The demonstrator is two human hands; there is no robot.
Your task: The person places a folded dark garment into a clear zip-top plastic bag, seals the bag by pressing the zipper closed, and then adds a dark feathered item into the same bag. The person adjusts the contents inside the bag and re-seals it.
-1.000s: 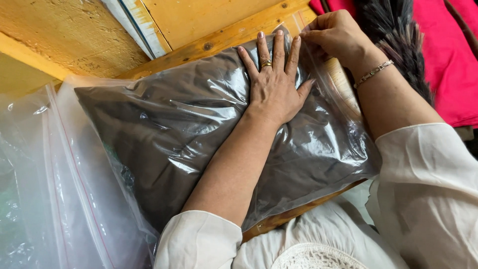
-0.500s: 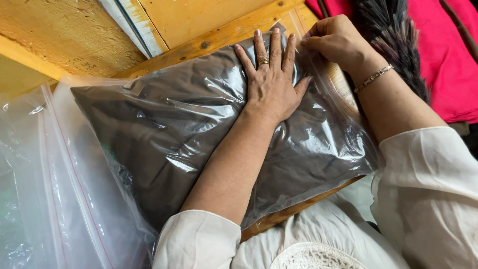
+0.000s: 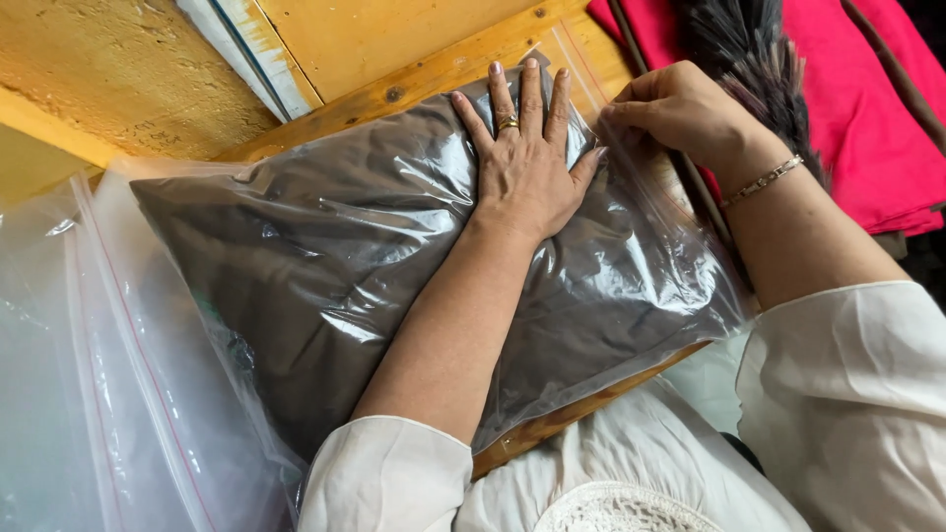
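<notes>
The left hand (image 3: 527, 163) lies flat, fingers spread and palm down, on a clear plastic bag (image 3: 394, 276) stuffed with dark brown cloth (image 3: 296, 256). A gold ring (image 3: 506, 123) sits on one finger. The bag rests on a wooden bench (image 3: 414, 79), its near edge at the person's lap, the sealed end pointing away toward the top right. The right hand (image 3: 680, 108) has its grip pinched together on the bag's upper right corner, near the red-lined closure; a thin bracelet (image 3: 764, 179) circles that wrist. Both forearms come out of loose white sleeves (image 3: 847, 394). Left of the filled bag lie empty clear bags (image 3: 89, 374) with red stripes. Red fabric (image 3: 867, 108) and a dark feathery brush (image 3: 749, 59) lie just beyond the right hand.
</notes>
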